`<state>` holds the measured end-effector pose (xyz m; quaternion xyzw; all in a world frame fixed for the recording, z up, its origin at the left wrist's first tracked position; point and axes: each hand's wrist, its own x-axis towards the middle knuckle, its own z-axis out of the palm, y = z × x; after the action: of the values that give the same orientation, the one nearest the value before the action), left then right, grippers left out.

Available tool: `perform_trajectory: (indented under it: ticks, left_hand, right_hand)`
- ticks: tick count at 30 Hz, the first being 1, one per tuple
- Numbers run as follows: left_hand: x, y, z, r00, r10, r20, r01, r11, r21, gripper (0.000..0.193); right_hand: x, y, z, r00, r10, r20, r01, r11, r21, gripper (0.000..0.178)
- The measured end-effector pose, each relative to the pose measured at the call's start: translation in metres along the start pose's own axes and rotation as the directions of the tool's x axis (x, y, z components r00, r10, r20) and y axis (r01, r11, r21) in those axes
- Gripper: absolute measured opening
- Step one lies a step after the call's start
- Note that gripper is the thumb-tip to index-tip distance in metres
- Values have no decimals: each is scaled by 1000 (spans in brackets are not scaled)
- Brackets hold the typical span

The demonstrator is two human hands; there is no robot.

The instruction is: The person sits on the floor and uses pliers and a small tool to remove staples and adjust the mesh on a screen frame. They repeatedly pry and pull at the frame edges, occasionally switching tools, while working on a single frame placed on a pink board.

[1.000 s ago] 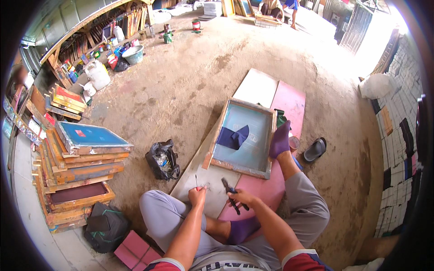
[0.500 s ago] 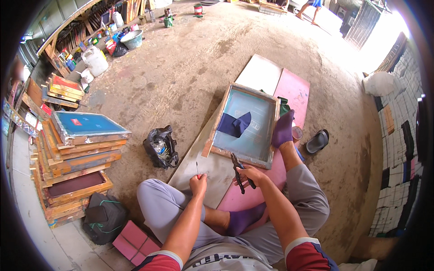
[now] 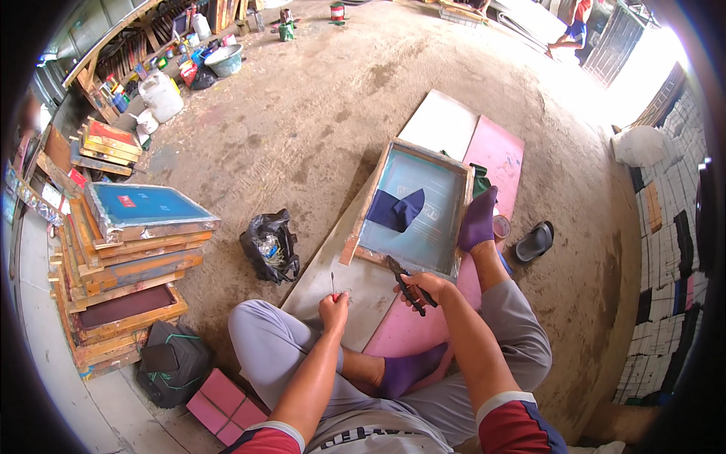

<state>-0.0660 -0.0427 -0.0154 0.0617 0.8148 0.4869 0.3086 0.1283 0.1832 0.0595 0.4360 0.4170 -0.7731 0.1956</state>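
Note:
My left hand [image 3: 333,310] is closed round the red handle of a screwdriver [image 3: 333,282], its thin shaft pointing up and away from me. My right hand [image 3: 428,288] grips black pliers [image 3: 395,266], whose jaws point toward the near edge of a wooden screen-printing frame [image 3: 365,219]. Whether the pliers touch that frame I cannot tell. A folded navy cloth [image 3: 395,210] lies on the frame's blue mesh. Beneath my hands are a pale board [image 3: 325,265] and a pink board [image 3: 495,155]. My purple-socked foot [image 3: 479,219] rests against the frame's right side.
An open black plastic bag [image 3: 269,246] stands left of the boards. Farther left rises a stack of printing frames [image 3: 151,225]. A dark slipper [image 3: 535,240] and a roll of tape [image 3: 501,226] lie at right. A person [image 3: 576,30] is at the far right.
My right hand has shifted slightly right, and the pliers lean over more. The left hand with the screwdriver is nearly still. The far person has moved right.

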Motion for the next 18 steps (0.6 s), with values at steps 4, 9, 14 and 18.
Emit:
perform_trajectory:
  ticks: [4, 9, 14, 18]
  left_hand:
    - [0, 1, 1, 998, -49, 34, 49, 999, 9, 31]
    - [0, -2, 1, 1000, 10, 26, -9, 1000, -28, 30]
    - [-5, 4, -7, 996, -49, 73, 54, 997, -63, 29]
    - [-20, 33, -6, 954, -78, 288, 160, 949, -271, 31]
  right_hand:
    - [9, 12, 14, 959, -92, -269, 38, 979, -198, 49]
    - [23, 33, 38, 765, -394, -509, 93, 850, -519, 53]
    - [19, 33, 63, 645, -481, -594, -39, 755, -654, 54]
    - [13, 55, 68, 732, -489, -475, 37, 724, -689, 55]
